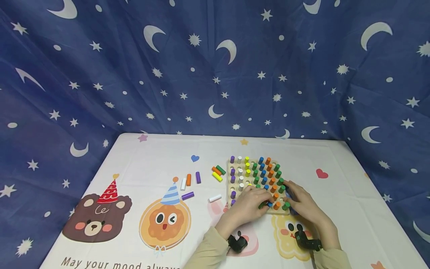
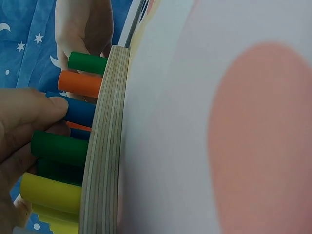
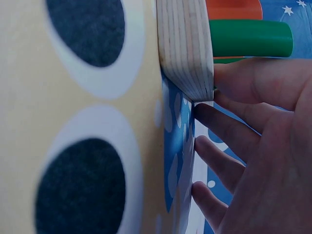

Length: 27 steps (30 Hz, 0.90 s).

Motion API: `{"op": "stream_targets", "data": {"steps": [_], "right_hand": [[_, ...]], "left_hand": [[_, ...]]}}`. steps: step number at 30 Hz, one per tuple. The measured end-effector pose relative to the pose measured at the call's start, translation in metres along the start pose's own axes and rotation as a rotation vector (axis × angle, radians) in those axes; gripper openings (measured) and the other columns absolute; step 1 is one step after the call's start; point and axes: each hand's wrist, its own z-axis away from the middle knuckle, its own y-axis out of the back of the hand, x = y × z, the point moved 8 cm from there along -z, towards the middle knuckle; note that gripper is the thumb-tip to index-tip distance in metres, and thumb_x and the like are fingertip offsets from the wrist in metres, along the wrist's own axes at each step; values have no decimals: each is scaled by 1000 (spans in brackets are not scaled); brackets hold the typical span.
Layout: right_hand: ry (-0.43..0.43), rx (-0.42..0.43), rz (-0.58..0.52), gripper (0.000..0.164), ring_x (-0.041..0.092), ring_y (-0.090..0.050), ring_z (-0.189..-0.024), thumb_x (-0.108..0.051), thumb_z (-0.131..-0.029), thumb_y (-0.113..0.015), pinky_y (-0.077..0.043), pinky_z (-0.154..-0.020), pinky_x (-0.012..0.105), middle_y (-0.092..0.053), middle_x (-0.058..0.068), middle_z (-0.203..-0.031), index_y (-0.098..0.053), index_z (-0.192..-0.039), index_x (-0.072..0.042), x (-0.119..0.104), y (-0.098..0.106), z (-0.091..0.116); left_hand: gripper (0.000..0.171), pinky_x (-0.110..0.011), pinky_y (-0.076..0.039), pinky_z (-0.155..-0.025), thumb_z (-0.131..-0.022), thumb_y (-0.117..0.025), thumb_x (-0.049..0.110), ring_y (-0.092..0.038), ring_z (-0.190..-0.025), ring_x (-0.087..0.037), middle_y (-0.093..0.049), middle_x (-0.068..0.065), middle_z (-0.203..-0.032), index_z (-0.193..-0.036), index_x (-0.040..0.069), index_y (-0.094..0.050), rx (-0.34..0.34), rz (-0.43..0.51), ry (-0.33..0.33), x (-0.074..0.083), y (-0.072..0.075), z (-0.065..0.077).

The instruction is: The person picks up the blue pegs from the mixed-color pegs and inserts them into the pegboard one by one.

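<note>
A wooden pegboard lies on the table, with rows of purple, white, yellow, green, blue and orange pegs standing in it. At its near edge my left hand pinches a blue peg between thumb and fingertips; the peg's lower end meets the board. A green peg and an orange peg stand on either side of it. My right hand rests at the board's right side, thumb against the edge by a green corner peg, its other fingers extended and spread toward the tabletop.
Left of the board lie loose pegs: a white peg, a yellow peg, a purple peg, an orange peg and several others. A printed white cloth covers the table. Behind it hangs a blue star-patterned curtain.
</note>
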Motion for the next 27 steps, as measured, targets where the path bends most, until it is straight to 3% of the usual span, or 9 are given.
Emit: {"op": "stream_targets", "data": {"steps": [8,12,19,27], "right_hand": [[11,8,-3,59,48,-22,-133,-25,-89,-55,-21,-99,68,-24,27,-146,-32,-141,-9,1,0,2],[13,9,-3,59,48,-22,-133,-26,-89,-55,-20,-99,69,-24,27,-146,-32,-141,-9,1,1,2],[18,1,-9,60,49,-22,-132,-27,-89,-55,-20,-99,69,-25,27,-146,-31,-141,-9,-3,4,3],[7,28,-47,55,45,-23,-134,-28,-94,-46,-20,-102,66,-28,20,-147,-26,-143,-18,-5,17,3]], "left_hand": [[18,-22,-38,-93,-83,-64,28,-56,-101,2,-61,18,-102,-101,29,-61,-16,51,25,-2,-1,0],[18,-19,-41,-92,-83,-63,26,-59,-96,1,-63,16,-100,-101,26,-62,15,100,28,-2,5,-1],[21,-11,-45,-81,-86,-60,23,-59,-92,-2,-63,10,-101,-107,22,-60,117,151,26,-3,30,-1],[32,-31,-45,-96,-87,-57,24,-56,-111,-9,-61,8,-117,-119,21,-56,183,102,137,-32,63,13]]}}
